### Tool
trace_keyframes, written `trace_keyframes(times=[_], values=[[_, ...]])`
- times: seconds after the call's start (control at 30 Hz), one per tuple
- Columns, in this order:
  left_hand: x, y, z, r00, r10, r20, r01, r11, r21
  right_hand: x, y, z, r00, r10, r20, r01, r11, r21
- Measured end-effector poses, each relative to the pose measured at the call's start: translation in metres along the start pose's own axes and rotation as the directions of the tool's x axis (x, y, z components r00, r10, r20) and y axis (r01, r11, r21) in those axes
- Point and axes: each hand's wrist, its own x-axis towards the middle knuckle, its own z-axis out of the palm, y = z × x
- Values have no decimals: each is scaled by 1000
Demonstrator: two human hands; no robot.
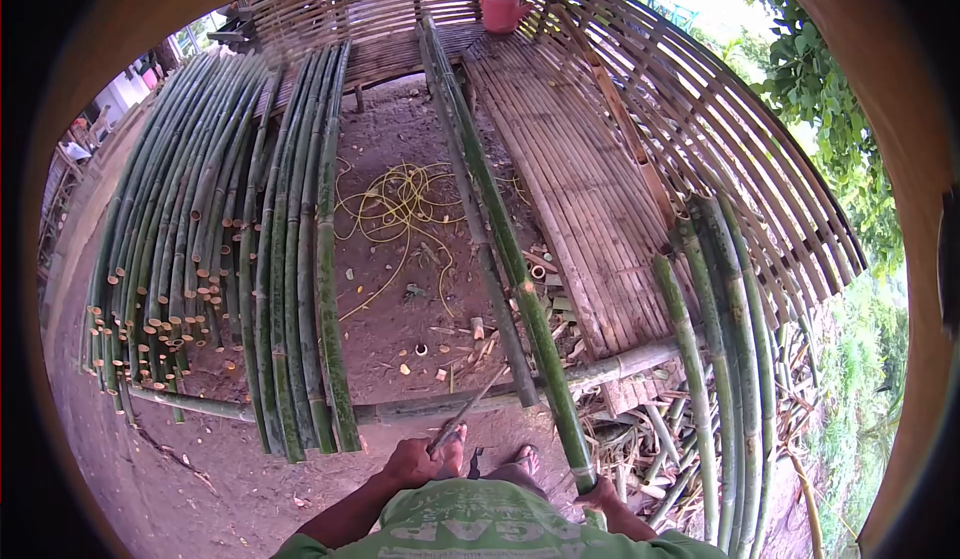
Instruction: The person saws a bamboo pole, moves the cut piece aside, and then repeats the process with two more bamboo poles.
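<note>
My left hand is closed around the handle end of a long, thin, dark tool that looks like a blade seen edge-on. The tool points forward and to the right. At the lower right, my right hand grips the near end of a long green bamboo pole. That pole slopes away from me, crosses a horizontal bamboo beam and reaches the slatted bench at the back. Close along its left side lies a darker, weathered pole.
Many cut bamboo poles are stacked at left; several longer ones lie beside them. A yellow hose is coiled on the dirt. A slatted bamboo bench holds a red watering can. Upright-leaning poles and offcuts are at right.
</note>
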Motion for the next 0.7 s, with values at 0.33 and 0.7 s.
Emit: trace_keyframes(times=[0.33,0.7], values=[[15,7,-9,995,82,-54,-75,989,127,-15,-8,-14,998,57,-35,-61,992,-111],[-24,5,-26,979,-47,-198,67,993,96,-19,-9,-4,990,84,-109,-99,985,-143]])
